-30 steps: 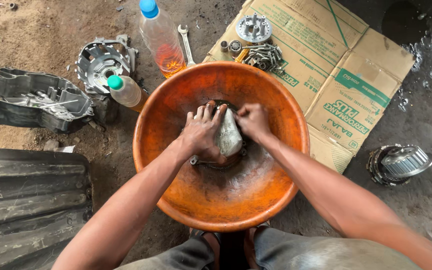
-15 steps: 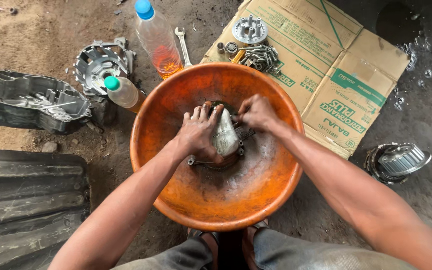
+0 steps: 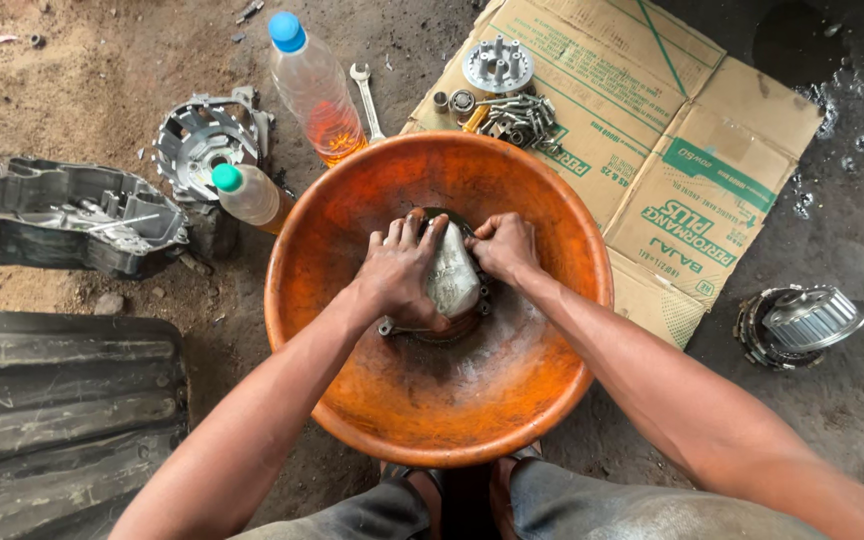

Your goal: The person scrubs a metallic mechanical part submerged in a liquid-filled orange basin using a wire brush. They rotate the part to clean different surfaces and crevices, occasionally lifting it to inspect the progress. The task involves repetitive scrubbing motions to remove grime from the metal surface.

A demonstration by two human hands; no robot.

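- Our left hand (image 3: 399, 275) wraps its grip over a pale, wet wad of cloth (image 3: 450, 278), pressing it onto a dark metal engine part (image 3: 430, 325) at the bottom of the orange basin (image 3: 352, 215).
- Our right hand (image 3: 503, 247) is closed on the part's far edge, just beside the cloth.
- We judge the part stiff and fairly heavy, and likely slick with oil, so the edges and lugs look like the surest places to take hold; the cloth is soft and limp.
- Most of the part is hidden under both hands, so we cannot tell its exact shape.
- Outside the basin lie two plastic bottles (image 3: 314, 85), a spanner (image 3: 366, 98), a crankcase half (image 3: 62, 215), and flattened cardboard (image 3: 692, 130) carrying bolts (image 3: 522, 117).
- Our legs are cut off at the bottom edge.
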